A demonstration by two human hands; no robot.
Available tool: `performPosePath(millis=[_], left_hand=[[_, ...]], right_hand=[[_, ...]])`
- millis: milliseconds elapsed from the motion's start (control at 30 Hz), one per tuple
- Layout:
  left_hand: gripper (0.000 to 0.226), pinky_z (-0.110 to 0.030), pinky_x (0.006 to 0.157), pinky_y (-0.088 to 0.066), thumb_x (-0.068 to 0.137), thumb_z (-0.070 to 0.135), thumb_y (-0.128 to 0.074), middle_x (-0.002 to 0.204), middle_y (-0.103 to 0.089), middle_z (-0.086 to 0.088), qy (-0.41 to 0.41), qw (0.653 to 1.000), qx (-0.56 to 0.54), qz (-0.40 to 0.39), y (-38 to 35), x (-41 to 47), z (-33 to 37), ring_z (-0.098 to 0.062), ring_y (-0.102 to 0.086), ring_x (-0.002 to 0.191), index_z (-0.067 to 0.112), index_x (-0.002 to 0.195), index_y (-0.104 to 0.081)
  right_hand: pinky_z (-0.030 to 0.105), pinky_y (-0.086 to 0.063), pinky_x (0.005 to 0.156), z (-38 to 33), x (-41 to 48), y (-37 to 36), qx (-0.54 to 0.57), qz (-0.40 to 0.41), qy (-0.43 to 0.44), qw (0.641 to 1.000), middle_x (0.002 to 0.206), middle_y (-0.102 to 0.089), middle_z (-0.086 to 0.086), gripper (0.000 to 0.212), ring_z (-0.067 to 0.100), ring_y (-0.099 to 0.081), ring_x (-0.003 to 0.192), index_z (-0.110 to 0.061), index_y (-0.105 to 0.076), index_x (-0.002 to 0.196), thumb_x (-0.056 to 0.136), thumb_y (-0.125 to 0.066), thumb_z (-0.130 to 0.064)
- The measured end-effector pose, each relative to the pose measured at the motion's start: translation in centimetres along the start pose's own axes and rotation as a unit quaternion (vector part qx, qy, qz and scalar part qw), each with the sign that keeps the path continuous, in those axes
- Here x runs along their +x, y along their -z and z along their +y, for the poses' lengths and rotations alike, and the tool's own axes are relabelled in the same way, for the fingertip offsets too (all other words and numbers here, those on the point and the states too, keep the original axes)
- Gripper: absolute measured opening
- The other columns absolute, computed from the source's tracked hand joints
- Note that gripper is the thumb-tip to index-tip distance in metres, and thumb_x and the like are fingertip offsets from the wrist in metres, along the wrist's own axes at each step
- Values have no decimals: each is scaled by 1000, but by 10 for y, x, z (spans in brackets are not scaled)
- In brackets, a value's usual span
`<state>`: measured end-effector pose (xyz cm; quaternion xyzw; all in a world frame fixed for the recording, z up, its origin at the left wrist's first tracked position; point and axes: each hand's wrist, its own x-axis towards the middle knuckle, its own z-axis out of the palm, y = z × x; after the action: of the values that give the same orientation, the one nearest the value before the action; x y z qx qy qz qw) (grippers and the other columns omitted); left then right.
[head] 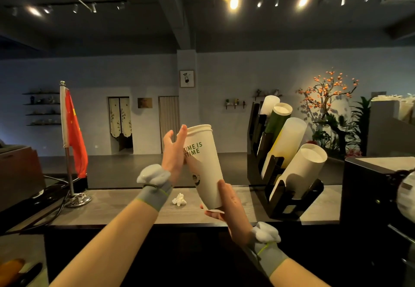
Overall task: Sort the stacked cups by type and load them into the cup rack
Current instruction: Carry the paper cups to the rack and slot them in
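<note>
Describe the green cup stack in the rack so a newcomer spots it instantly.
Find the black cup rack on the right side of the wooden counter. Of four stacks slanting out of it, the green cup stack is second from the top. Only it has dark green sides; the others are white or pale.

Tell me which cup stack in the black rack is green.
The second stack from the top of the rack: its side is dark green; the other three look white or pale.
</note>
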<state>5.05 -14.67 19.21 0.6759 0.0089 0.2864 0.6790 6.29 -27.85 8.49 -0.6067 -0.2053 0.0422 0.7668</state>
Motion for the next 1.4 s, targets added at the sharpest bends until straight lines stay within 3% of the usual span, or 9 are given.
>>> performPosePath(millis=[200, 434, 600, 734, 834, 1034, 1234, 1301, 1401], left_hand=[[70, -35, 74, -56, 87, 60, -42, 136, -46, -9, -33, 991, 107, -67, 28, 12, 18, -24, -57, 108, 25, 145, -26], [52, -45, 89, -51, 92, 57, -33, 122, -51, -4, -19, 967, 226, -114, 34, 1, 5, -25, -54, 109, 31, 137, -37], [53, -40, 78, -57, 91, 58, -33, 102, -60, -4, 59, 974, 181, -121, 21, -10, -17, -22, -63, 88, 20, 127, -44], [48, -38, 78, -54, 94, 55, -29, 93, -64, -12, 143, 963, 132, -188, 1, -22, -31, -26, -63, 81, 17, 101, -57], [48, -33, 72, -53, 94, 55, -32, 82, -64, -9, 171, 967, 84, -170, -14, -25, -41, -23, -60, 75, 17, 91, -63], [55, -35, 87, -48, 89, 61, -36, 89, -65, -2, 192, 952, 68, -230, -63, -35, -46, -16, -60, 86, 13, 100, -62], [46, -47, 102, -39, 82, 74, -23, 96, -61, 2, 167, 934, 13, -317, -104, -39, -25, -24, -54, 106, 39, 95, -50], [53, -49, 102, -38, 79, 77, -24, 99, -62, 0, 144, 929, 14, -340, -118, -36, -13, -26, -54, 108, 37, 102, -50], [67, -53, 108, -37, 63, 88, -36, 114, -66, -4, 94, 927, 5, -363, -135, -33, 5, -25, -59, 113, 39, 102, -59]], right_hand=[[40, -58, 75, -14, 12, 21, -43, 17, 2, 999, 120, -54, 19, 24, 36, -61, 106, -21, -52, 107, 91, -51, -39], [29, -59, 60, -50, 27, 40, -48, 118, 75, 989, 102, -50, 2, 44, 16, -56, 93, -10, -45, 118, 86, -61, -37], [30, -52, 78, -70, 40, 50, -120, 216, 155, 956, 103, -52, 0, 46, 14, -53, 93, -19, -42, 113, 82, -61, -47], [18, -44, 73, -80, 44, 52, -121, 234, 211, 942, 89, -50, -12, 31, 8, -49, 86, -20, -47, 108, 90, -48, -46], [21, -42, 78, -87, 45, 51, -77, 242, 226, 940, 86, -51, -11, 32, 6, -49, 83, -19, -51, 106, 96, -36, -45], [14, -45, 77, -98, 35, 60, -56, 234, 261, 935, 88, -50, -8, 29, 4, -51, 84, -19, -47, 109, 98, -31, -41], [48, -48, 99, -121, 23, 75, -41, 214, 252, 943, 111, -63, 10, 34, 23, -60, 107, -30, -54, 101, 89, -38, -58], [46, -50, 96, -137, 14, 84, -30, 204, 271, 940, 107, -63, 13, 28, 20, -62, 102, -31, -57, 95, 93, -39, -52], [37, -52, 88, -164, 8, 92, -12, 193, 308, 932, 104, -62, 4, 32, 15, -61, 95, -19, -56, 111, 96, -39, -42]])
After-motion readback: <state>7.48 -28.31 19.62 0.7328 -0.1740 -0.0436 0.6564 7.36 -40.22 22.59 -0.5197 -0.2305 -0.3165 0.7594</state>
